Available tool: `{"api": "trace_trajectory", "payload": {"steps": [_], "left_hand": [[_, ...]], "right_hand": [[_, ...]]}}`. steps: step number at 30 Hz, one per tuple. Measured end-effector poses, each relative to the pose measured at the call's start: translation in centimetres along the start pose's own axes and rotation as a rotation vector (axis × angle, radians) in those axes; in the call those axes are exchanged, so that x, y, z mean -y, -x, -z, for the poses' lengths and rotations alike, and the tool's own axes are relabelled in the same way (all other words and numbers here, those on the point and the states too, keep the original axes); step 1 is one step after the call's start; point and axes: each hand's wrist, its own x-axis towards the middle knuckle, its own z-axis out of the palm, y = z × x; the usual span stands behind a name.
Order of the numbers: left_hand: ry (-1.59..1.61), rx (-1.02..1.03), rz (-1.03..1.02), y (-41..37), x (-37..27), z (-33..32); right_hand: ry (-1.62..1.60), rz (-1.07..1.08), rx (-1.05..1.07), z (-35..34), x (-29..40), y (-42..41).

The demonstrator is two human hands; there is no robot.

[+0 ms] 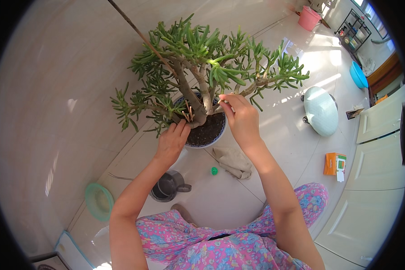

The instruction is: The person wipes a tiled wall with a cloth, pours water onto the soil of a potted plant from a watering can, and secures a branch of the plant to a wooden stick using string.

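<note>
A thick-trunked jade plant [199, 71] with finger-like green leaves grows in a blue-and-white pot [207, 145] of dark soil [206, 133]. My right hand [243, 116] is at the pot's right side, thumb and forefinger pinched on a small pale stem piece [220, 101] beside a low branch. At the left, my left hand [172, 140] rests its fingers against a low branch [194, 124] near the trunk's base. Its fingertips are partly hidden, so whether they grip is unclear. Several thin pale sticks [189, 113] stand just above that hand.
Nearby on the tiles are a dark watering can [168, 186], a green ball [214, 171], a crumpled cloth [234, 162] and a green basin [99, 202]. A wheeled stool [321, 111] and an orange box [330, 164] stand right. A long stick [141, 36] slants into the foliage.
</note>
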Motion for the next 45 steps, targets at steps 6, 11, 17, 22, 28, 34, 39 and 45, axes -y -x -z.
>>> {"api": "trace_trajectory", "payload": {"steps": [6, 11, 17, 22, 28, 34, 39, 45], "left_hand": [[-0.052, -0.009, -0.041, 0.0, 0.1, 0.2], [-0.062, 0.093, -0.032, 0.4, -1.5, 1.6], [0.539, 0.007, 0.254, -1.5, -6.8, 3.6], [0.801, -0.097, 0.534, -4.7, -9.5, 3.9], [0.817, -0.272, 0.64, -6.8, -8.5, -0.3], [0.893, -0.325, 0.763, -8.6, -9.0, -0.2], [0.874, -0.384, 0.772, -8.8, -9.2, -0.7], [0.877, -0.405, 0.761, -8.8, -9.4, -1.0]], "right_hand": [[0.02, 0.021, 0.008, -0.3, 0.0, -0.2], [-0.025, 0.024, 0.022, -0.6, 0.0, -0.1], [-0.03, 0.049, 0.057, -0.5, -0.3, -0.1], [-0.029, 0.05, 0.098, 0.0, 0.1, -0.4], [-0.049, 0.083, 0.119, 0.0, 0.1, -0.7], [-0.102, 0.078, 0.169, 0.1, -0.3, -1.2], [-0.109, 0.04, 0.191, 0.0, -0.8, -1.2], [-0.116, 0.003, 0.137, 0.6, 0.3, -1.5]]}}
